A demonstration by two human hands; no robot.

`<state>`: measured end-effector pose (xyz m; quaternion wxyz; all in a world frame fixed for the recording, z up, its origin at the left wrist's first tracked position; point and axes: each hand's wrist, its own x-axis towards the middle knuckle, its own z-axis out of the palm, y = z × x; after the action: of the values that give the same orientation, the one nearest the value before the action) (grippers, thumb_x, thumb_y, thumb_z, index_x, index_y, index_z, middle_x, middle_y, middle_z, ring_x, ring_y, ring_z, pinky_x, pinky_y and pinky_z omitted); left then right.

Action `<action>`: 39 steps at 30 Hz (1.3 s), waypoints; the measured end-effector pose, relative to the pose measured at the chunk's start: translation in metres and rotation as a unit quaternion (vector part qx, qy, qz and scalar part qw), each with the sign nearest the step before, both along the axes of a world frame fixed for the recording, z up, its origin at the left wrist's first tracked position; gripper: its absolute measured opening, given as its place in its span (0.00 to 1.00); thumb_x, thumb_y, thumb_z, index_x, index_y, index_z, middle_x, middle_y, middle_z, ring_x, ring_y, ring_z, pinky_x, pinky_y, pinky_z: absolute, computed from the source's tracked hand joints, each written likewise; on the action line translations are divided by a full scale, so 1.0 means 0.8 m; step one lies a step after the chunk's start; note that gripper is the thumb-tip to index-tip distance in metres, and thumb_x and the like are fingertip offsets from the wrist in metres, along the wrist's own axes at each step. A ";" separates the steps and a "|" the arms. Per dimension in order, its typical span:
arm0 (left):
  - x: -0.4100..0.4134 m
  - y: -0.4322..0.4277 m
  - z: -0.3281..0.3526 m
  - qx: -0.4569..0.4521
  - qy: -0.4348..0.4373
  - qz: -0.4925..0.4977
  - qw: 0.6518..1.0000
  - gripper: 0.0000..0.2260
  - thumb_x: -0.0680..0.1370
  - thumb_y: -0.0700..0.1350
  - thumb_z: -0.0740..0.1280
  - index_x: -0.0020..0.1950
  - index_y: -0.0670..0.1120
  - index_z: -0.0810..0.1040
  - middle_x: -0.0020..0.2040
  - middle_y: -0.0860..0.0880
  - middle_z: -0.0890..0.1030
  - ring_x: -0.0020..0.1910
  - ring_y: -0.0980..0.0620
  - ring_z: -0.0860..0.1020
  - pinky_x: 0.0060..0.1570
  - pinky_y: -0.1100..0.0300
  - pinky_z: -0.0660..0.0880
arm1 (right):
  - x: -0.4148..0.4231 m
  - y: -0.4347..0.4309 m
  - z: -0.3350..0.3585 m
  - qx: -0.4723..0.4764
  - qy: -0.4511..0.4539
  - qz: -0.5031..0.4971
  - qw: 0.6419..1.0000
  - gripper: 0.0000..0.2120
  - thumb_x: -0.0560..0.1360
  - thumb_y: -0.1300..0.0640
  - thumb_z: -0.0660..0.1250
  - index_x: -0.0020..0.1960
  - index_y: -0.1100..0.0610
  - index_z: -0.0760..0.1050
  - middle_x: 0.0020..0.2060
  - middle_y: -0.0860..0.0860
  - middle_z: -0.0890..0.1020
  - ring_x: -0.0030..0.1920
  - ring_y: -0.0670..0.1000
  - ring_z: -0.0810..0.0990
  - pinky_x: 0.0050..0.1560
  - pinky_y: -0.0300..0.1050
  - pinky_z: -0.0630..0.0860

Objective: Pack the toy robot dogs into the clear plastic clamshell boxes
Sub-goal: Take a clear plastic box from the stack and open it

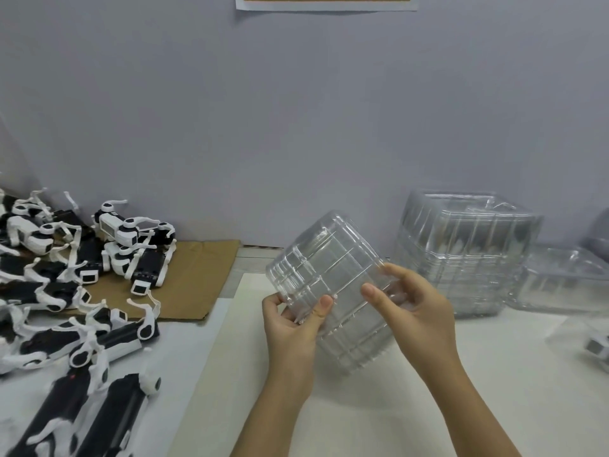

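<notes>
Empty clamshell box point(329, 285) held above worktop centre, gripped by left hand point(293, 321) at near corner, pinched by right hand point(408, 305) at right edge. Dogs point(66, 291) heaped unpacked along left edge; box stack point(461, 252) at right rear. Packing judged barely begun.

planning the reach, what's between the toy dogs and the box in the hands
In the head view, only bare cardboard and white tabletop lie between the toy dogs and the box.

One clamshell point(329, 268) held; dogs point(118, 230), stacked clamshells point(461, 252) uncountable
</notes>
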<state>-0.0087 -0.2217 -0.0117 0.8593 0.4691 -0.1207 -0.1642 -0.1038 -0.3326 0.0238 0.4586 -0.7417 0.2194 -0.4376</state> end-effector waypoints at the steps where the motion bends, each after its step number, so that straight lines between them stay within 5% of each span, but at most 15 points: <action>1: 0.003 0.001 0.000 0.007 -0.001 -0.001 1.000 0.34 0.57 0.46 0.80 0.58 0.42 0.69 0.50 0.41 0.84 0.47 0.44 0.84 0.39 0.60 0.80 | -0.001 -0.002 0.000 0.013 -0.015 -0.001 1.000 0.20 0.61 0.41 0.74 0.52 0.45 0.81 0.34 0.37 0.79 0.36 0.40 0.77 0.41 0.27 0.71; 10: 0.013 0.008 -0.004 0.003 0.024 0.002 1.000 0.37 0.54 0.50 0.80 0.57 0.45 0.68 0.46 0.44 0.84 0.42 0.50 0.84 0.37 0.60 0.79 | -0.019 -0.028 0.017 0.033 -0.060 0.026 0.997 0.18 0.61 0.42 0.75 0.50 0.41 0.81 0.35 0.41 0.82 0.39 0.43 0.80 0.43 0.32 0.76; 18: 0.005 -0.002 -0.006 0.045 -0.022 0.015 0.999 0.40 0.54 0.52 0.85 0.58 0.48 0.67 0.56 0.44 0.82 0.52 0.47 0.83 0.50 0.52 0.81 | -0.005 -0.005 0.004 -0.073 0.074 0.097 0.990 0.17 0.65 0.38 0.68 0.54 0.32 0.73 0.39 0.31 0.80 0.42 0.37 0.79 0.44 0.25 0.70; 24: 0.011 0.000 -0.014 0.031 -0.034 0.010 0.999 0.36 0.57 0.53 0.83 0.58 0.46 0.69 0.56 0.41 0.82 0.54 0.44 0.82 0.55 0.46 0.79 | -0.003 -0.015 0.000 -0.025 0.040 0.105 0.993 0.15 0.67 0.39 0.68 0.53 0.34 0.76 0.39 0.39 0.82 0.43 0.42 0.80 0.48 0.34 0.75; 29: 0.012 0.000 -0.016 0.025 -0.036 0.008 0.999 0.33 0.57 0.51 0.82 0.55 0.45 0.70 0.51 0.44 0.83 0.52 0.43 0.83 0.48 0.52 0.80 | -0.006 -0.024 0.000 0.000 0.027 0.130 0.991 0.15 0.67 0.41 0.70 0.53 0.37 0.79 0.41 0.48 0.84 0.49 0.51 0.83 0.59 0.58 0.77; 34: 0.009 0.001 -0.013 0.015 -0.025 0.016 0.999 0.31 0.61 0.41 0.82 0.57 0.44 0.70 0.51 0.43 0.84 0.48 0.45 0.84 0.45 0.54 0.81 | -0.005 -0.020 0.002 -0.005 0.018 0.118 0.993 0.14 0.68 0.41 0.69 0.53 0.36 0.78 0.41 0.47 0.84 0.49 0.51 0.82 0.58 0.58 0.77; 39: 0.004 -0.003 -0.014 0.003 -0.044 0.032 0.999 0.30 0.59 0.44 0.78 0.56 0.43 0.69 0.51 0.42 0.83 0.46 0.46 0.84 0.41 0.59 0.80 | -0.009 -0.020 0.006 -0.011 -0.027 0.098 0.995 0.13 0.67 0.43 0.70 0.52 0.37 0.79 0.38 0.41 0.84 0.44 0.47 0.82 0.55 0.53 0.79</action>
<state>-0.0059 -0.2238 -0.0227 0.8564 0.4823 -0.1426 -0.1168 -0.1107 -0.3489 0.0288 0.4967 -0.7526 0.1288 -0.4128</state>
